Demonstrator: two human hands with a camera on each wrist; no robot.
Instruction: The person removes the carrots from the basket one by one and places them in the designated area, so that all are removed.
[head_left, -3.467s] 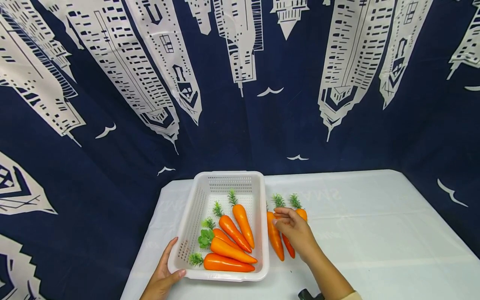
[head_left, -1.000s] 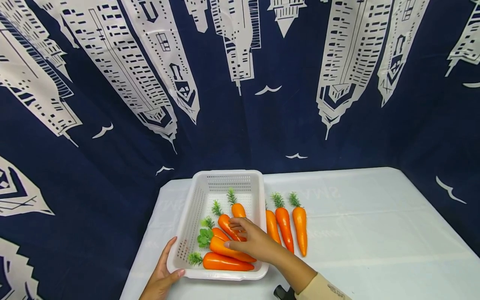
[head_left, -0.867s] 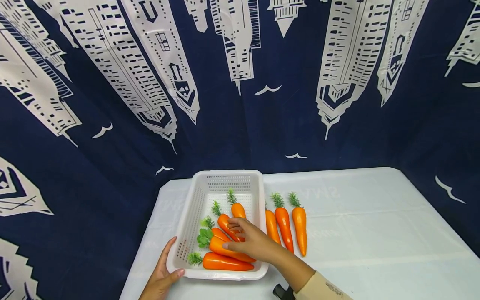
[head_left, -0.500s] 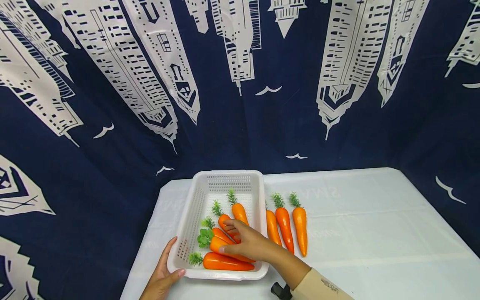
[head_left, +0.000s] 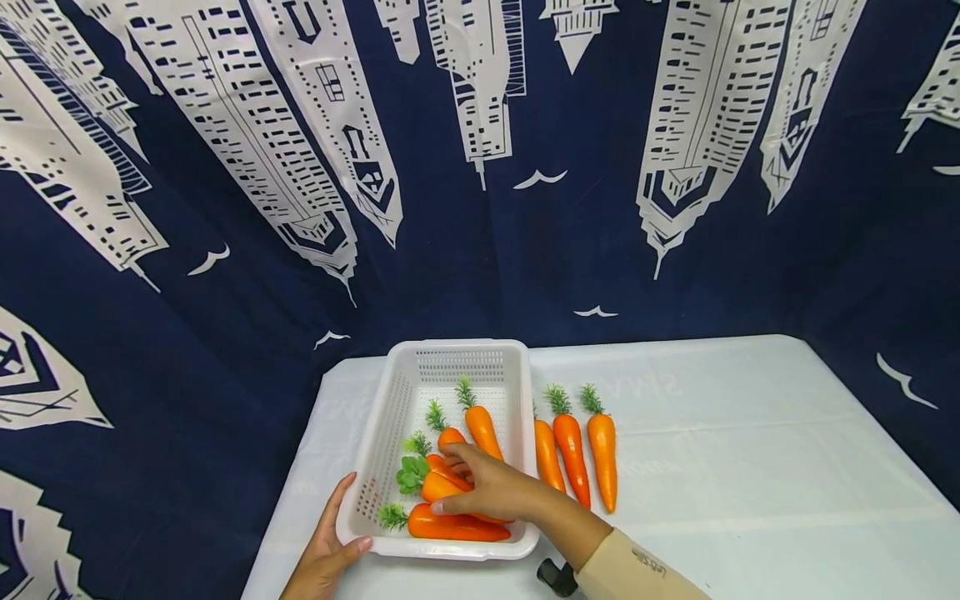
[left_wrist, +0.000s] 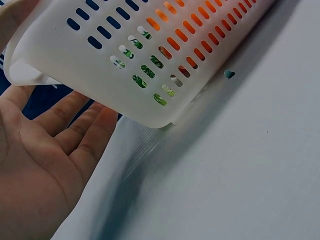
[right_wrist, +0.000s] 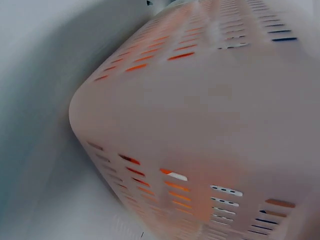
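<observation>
A white slotted plastic basket (head_left: 517,367) holds several orange carrots with green tops, among them a front carrot (head_left: 457,525) and a back carrot (head_left: 486,429). My left hand (head_left: 324,554) grips its near left corner, thumb at the front and fingers along the side. In the left wrist view the left hand (left_wrist: 45,150) has its fingers against the basket's outer wall (left_wrist: 100,80). My right hand (head_left: 487,483) reaches over the right rim, fingers bent and spread from the thumb above the middle carrots. The right wrist view shows only the basket's outer wall (right_wrist: 225,110); the fingers are hidden there.
Three more carrots lie side by side right of the basket, the outermost carrot (head_left: 602,462) farthest out. A white cloth covers the table (head_left: 720,467). A navy curtain with a city print (head_left: 480,275) hangs behind. A black device (head_left: 557,577) sits by the right sleeve.
My right hand has gone from the carrots beside the basket into the basket, then slid slightly toward its near left part. The basket, its carrots and my left hand keep their places.
</observation>
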